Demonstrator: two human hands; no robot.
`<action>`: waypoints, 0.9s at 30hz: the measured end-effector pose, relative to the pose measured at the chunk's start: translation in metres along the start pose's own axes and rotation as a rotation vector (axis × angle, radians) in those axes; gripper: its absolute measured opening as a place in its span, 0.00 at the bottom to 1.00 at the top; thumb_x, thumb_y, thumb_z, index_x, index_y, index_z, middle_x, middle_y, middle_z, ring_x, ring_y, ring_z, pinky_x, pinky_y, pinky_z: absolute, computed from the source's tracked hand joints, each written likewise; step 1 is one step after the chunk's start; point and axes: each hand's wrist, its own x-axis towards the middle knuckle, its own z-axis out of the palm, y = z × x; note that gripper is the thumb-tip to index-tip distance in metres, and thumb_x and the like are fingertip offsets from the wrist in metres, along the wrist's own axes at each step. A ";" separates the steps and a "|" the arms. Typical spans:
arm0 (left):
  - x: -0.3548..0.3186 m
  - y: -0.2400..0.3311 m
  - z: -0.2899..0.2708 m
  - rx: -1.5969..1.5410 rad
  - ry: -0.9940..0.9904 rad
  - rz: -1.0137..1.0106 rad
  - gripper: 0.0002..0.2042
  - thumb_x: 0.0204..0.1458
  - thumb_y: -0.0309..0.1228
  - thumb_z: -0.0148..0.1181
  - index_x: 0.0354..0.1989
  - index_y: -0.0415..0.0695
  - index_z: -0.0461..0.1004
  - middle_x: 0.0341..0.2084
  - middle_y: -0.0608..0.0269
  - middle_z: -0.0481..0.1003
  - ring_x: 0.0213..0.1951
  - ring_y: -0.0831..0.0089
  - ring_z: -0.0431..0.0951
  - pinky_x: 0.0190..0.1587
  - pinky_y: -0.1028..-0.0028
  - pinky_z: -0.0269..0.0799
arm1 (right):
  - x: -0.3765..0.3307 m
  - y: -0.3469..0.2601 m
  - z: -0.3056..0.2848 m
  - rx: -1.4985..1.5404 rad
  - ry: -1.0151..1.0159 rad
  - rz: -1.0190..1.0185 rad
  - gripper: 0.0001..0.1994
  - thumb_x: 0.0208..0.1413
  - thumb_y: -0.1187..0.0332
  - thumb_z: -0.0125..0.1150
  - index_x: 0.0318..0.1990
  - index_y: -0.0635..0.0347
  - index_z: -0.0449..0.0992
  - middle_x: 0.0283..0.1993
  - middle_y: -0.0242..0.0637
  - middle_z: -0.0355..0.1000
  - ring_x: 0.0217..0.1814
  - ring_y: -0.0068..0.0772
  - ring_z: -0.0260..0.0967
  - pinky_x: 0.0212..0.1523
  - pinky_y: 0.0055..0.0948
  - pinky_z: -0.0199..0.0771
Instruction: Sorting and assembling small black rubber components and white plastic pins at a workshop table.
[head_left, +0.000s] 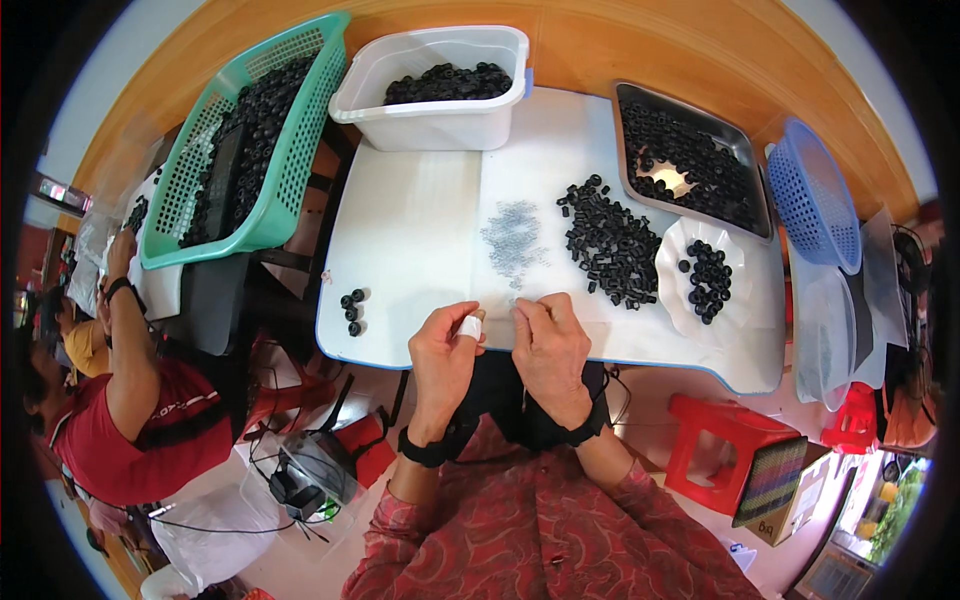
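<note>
At the table's front edge my left hand (pixel 443 360) is closed, its fingers curled and a white wrap around the thumb. Whatever it grips, if anything, is hidden. To its right, my right hand (pixel 556 352) pinches thumb and forefinger together over the white tabletop, and I cannot make out anything between them. Just beyond the fingertips lies a spread of tiny shiny metal pieces (pixel 515 240). A heap of short black cylindrical parts (pixel 610 245) sits right of them. Several round black parts (pixel 352 308) stand near the table's left front corner.
Round black parts fill a white tub (pixel 430 135), a green basket (pixel 282 205) and a metal tray (pixel 757 205). More lie on a scalloped white plate (pixel 675 300). A blue basket (pixel 815 190) stands far right, a red stool (pixel 690 440) below. Another person (pixel 150 430) sits at left.
</note>
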 end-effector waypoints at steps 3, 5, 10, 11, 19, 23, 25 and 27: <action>-0.002 -0.006 0.001 0.122 0.047 0.176 0.13 0.55 0.15 0.55 0.46 0.36 0.79 0.33 0.59 0.78 0.29 0.76 0.78 0.31 0.78 0.76 | 0.004 -0.002 0.002 -0.015 -0.002 -0.022 0.05 0.50 0.77 0.66 0.34 0.61 0.78 0.33 0.38 0.66 0.31 0.43 0.71 0.31 0.38 0.72; -0.002 -0.005 0.001 0.150 0.016 0.181 0.12 0.57 0.16 0.55 0.47 0.36 0.79 0.34 0.62 0.78 0.31 0.79 0.78 0.32 0.79 0.75 | 0.005 0.000 0.003 -0.033 -0.003 -0.048 0.05 0.49 0.78 0.65 0.33 0.61 0.77 0.33 0.39 0.65 0.31 0.44 0.71 0.30 0.39 0.72; -0.001 -0.005 0.006 0.179 -0.048 0.273 0.13 0.58 0.14 0.53 0.49 0.36 0.79 0.36 0.63 0.77 0.32 0.80 0.77 0.33 0.80 0.75 | 0.000 0.004 0.002 -0.041 -0.042 -0.078 0.08 0.50 0.78 0.63 0.38 0.64 0.73 0.35 0.43 0.65 0.34 0.48 0.70 0.31 0.41 0.72; 0.000 -0.005 0.008 0.244 -0.051 0.356 0.15 0.56 0.13 0.52 0.49 0.37 0.79 0.36 0.62 0.76 0.32 0.79 0.77 0.33 0.80 0.75 | 0.000 0.004 0.001 -0.043 -0.042 -0.076 0.08 0.50 0.78 0.63 0.38 0.64 0.73 0.35 0.43 0.65 0.34 0.48 0.70 0.31 0.41 0.72; 0.001 -0.004 0.010 0.289 -0.020 0.392 0.19 0.54 0.10 0.50 0.50 0.37 0.78 0.36 0.59 0.75 0.32 0.76 0.78 0.33 0.78 0.77 | 0.000 0.005 -0.003 -0.003 -0.071 -0.067 0.09 0.52 0.77 0.65 0.40 0.65 0.74 0.38 0.43 0.65 0.34 0.47 0.71 0.33 0.41 0.73; -0.001 -0.005 0.011 0.252 -0.014 0.379 0.19 0.54 0.09 0.50 0.51 0.37 0.78 0.37 0.59 0.75 0.33 0.75 0.79 0.33 0.78 0.78 | 0.000 0.002 -0.003 -0.015 -0.056 -0.088 0.09 0.52 0.76 0.65 0.41 0.65 0.76 0.38 0.41 0.66 0.34 0.45 0.71 0.33 0.40 0.73; -0.001 -0.005 0.010 0.251 -0.015 0.383 0.19 0.54 0.09 0.50 0.51 0.37 0.78 0.37 0.59 0.75 0.34 0.75 0.79 0.34 0.78 0.78 | 0.000 0.000 -0.003 0.000 -0.049 -0.076 0.10 0.53 0.75 0.65 0.43 0.65 0.77 0.39 0.41 0.66 0.34 0.44 0.71 0.33 0.39 0.73; -0.001 -0.006 0.009 0.250 -0.023 0.372 0.19 0.54 0.09 0.50 0.51 0.37 0.78 0.38 0.58 0.75 0.35 0.75 0.79 0.34 0.78 0.78 | 0.001 -0.002 -0.001 -0.004 -0.043 -0.083 0.12 0.52 0.75 0.66 0.44 0.64 0.77 0.38 0.41 0.66 0.34 0.44 0.71 0.33 0.38 0.73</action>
